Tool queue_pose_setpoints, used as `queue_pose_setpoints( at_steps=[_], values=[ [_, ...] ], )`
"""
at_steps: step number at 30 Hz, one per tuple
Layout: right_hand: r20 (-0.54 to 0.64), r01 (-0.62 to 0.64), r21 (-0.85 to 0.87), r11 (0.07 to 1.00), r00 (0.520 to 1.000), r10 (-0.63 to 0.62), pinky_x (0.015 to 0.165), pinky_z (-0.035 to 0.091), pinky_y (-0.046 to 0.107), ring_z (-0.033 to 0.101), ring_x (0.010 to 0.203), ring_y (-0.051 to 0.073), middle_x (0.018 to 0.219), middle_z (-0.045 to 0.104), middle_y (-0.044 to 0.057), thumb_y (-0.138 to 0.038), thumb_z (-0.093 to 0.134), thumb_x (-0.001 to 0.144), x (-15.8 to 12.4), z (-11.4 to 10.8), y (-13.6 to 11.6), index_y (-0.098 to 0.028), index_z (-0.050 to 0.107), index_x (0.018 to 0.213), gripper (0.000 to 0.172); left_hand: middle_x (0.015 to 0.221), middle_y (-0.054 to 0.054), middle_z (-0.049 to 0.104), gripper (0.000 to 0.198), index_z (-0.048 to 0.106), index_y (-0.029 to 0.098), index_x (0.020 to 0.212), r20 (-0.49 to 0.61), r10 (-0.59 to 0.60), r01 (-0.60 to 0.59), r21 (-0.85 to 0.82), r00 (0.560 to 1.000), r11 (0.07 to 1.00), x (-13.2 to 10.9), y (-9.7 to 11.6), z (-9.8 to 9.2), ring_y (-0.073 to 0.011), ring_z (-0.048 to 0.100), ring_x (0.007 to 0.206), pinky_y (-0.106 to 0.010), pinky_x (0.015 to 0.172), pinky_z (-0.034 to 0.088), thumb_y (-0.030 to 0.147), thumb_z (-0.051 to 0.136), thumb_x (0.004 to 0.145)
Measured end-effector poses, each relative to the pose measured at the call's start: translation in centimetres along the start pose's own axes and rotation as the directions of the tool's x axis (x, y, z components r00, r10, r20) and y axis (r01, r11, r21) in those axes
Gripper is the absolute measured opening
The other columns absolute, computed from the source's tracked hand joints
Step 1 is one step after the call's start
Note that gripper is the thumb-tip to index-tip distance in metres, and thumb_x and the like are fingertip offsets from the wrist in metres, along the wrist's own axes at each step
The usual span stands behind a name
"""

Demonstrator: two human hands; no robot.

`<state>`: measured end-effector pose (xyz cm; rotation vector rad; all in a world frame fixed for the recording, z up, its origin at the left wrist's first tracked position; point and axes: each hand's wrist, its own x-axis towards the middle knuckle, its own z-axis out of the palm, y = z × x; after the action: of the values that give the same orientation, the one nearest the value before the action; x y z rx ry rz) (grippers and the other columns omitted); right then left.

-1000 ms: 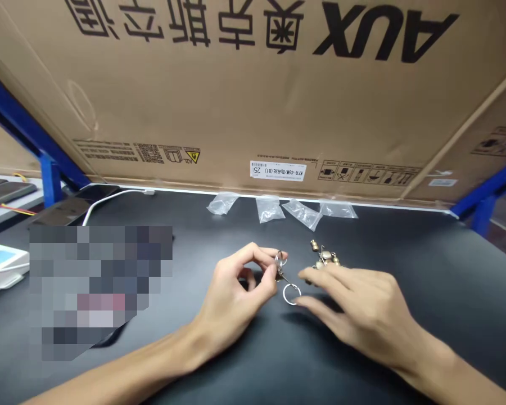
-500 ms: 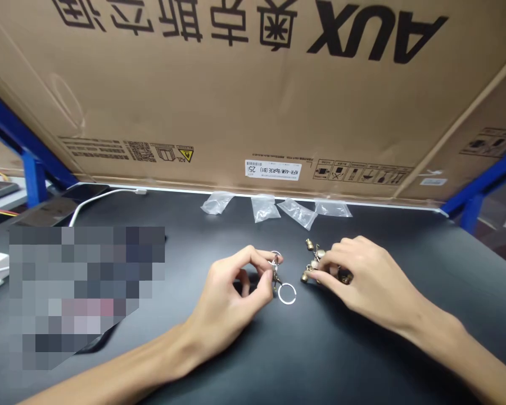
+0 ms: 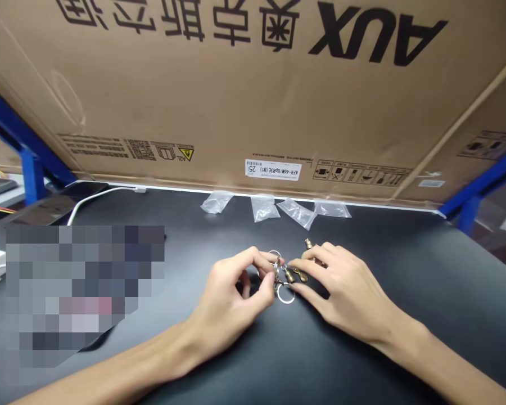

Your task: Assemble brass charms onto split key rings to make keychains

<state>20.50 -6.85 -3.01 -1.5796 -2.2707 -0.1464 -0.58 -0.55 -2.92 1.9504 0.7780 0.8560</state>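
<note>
My left hand (image 3: 240, 281) is closed in a pinch on a small bunch of metal key rings, low over the black table. One silver key ring (image 3: 285, 293) hangs out below the fingertips, and another ring (image 3: 274, 256) shows behind them. Just to the right, my right hand (image 3: 341, 287) is palm down, its thumb and index finger apart. A brass bell-shaped pendant (image 3: 289, 275) and a brass clasp-like piece (image 3: 300, 274) lie between those two fingers. Another brass piece (image 3: 308, 243) pokes out beyond the knuckles. More brass parts are partly hidden under the right fingers.
Several clear plastic bags (image 3: 265, 208) lie along the table's back edge. Behind them stands a large cardboard box (image 3: 236, 101) between blue metal posts (image 3: 34, 174). A white cable (image 3: 84, 202) and a dark phone-like device (image 3: 54, 208) are at the back left; a blurred-out patch covers the left.
My right hand has moved left, up to the key rings, and its fingers have spread. Brass pieces have shifted left with it. My left hand keeps its pinch in nearly the same place.
</note>
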Motion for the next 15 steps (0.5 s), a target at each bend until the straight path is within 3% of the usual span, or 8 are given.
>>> queue_pose_setpoints(
  at_steps=[4,9,15],
  values=[
    [-0.006,0.048,0.004,0.999,0.999,-0.048,0.079,0.043,0.037,0.057,0.083,0.021,0.094,0.068,0.006,-0.025,0.050,0.098,0.31,0.62,-0.50,-0.021,0.068,0.100,0.018,0.101,-0.002,0.073,0.009,0.057,0.019,0.079,-0.009,-0.003,0.003,0.019,1.000,1.000,0.03,0.05,0.06,-0.0099,0.063,0.069,-0.020,0.052,0.044,0.017,0.055,0.088],
    [-0.029,0.036,0.045,0.998,0.999,-0.035,0.080,0.044,0.037,0.060,0.080,0.021,0.089,0.070,0.006,-0.019,0.053,0.095,0.16,0.43,-0.67,-0.019,0.068,0.094,0.015,0.105,-0.003,0.073,0.008,0.057,0.020,0.079,-0.018,-0.015,0.015,0.013,1.000,1.000,0.07,0.04,0.09,-0.0132,0.068,0.083,-0.019,0.055,0.046,0.015,0.056,0.086],
    [-0.084,-0.086,0.256,0.963,0.990,0.111,0.080,0.048,0.033,0.064,0.080,0.018,0.087,0.072,0.004,-0.019,0.054,0.095,0.00,-0.19,-0.77,-0.020,0.068,0.099,0.015,0.110,-0.005,0.072,0.009,0.056,0.020,0.079,-0.001,-0.040,0.040,-0.027,0.999,0.999,-0.06,-0.09,0.03,-0.0173,0.068,0.095,-0.023,0.062,0.050,0.016,0.055,0.087]
  ],
)
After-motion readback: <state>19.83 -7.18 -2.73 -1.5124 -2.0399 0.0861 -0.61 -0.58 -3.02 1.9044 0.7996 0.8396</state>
